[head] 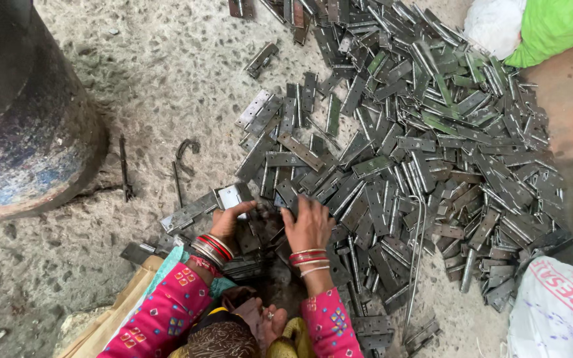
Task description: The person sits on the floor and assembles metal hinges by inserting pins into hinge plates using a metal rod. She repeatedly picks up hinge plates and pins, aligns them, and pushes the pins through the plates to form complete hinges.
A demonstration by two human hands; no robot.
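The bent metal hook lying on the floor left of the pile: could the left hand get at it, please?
Probably yes: the left hand rests on hinges at the pile's edge, and only bare concrete floor lies between it and the hook.

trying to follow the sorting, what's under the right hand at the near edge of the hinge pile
The right hand lies flat on dark metal hinges at the pile's near edge. Overlapping hinge leaves show around its fingers. What is directly beneath the palm is covered. The left hand grips a shinier hinge beside it.

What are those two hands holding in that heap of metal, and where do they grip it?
The left hand pinches a flat metal hinge at its lower edge. The right hand lies spread on the hinge pile; whether it grips one cannot be told.
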